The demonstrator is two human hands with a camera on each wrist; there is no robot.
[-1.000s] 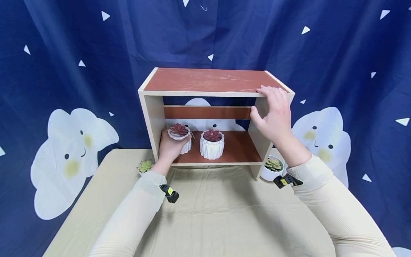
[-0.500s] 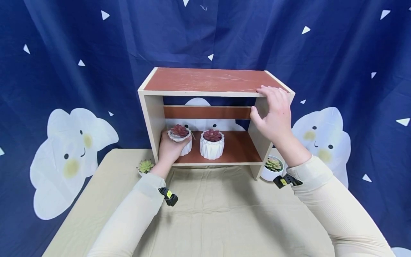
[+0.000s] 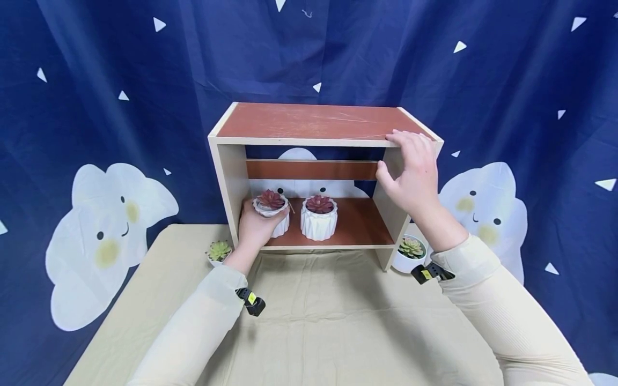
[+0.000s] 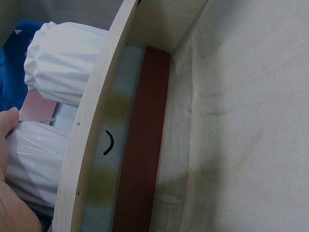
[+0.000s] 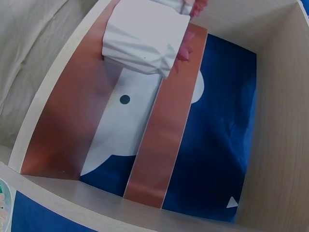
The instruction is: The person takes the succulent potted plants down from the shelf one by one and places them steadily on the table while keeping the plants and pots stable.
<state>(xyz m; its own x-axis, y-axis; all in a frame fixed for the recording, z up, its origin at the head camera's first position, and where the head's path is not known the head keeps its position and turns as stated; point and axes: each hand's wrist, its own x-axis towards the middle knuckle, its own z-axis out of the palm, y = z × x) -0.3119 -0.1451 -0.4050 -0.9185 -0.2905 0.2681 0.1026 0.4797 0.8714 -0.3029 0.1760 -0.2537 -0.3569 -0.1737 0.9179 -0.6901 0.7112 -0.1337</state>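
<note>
My left hand [image 3: 255,226] grips a white fluted pot [image 3: 281,227] with a dark red succulent, from its left side, at the left end of the shelf board. In the left wrist view the thumb and palm lie along that pot [image 4: 36,162]. A matching potted succulent [image 3: 318,225] stands upright just to its right, apart from it. Up at the right front corner of the wooden shelf unit [image 3: 309,122], my right hand [image 3: 414,171] rests its extended fingers on the top, thumb spread below the edge. The right hand is outside its own wrist view.
A green succulent [image 3: 219,250] sits on the table left of the unit, partly behind the left wrist. Another, in a white bowl-shaped pot [image 3: 407,260], stands by the right side panel. Beige cloth [image 3: 318,321] covers the table; a blue curtain [image 3: 309,48] hangs behind.
The left forearm has dropped slightly down and left, and the held pot has shifted slightly to the right on the shelf. My right hand has kept its place.
</note>
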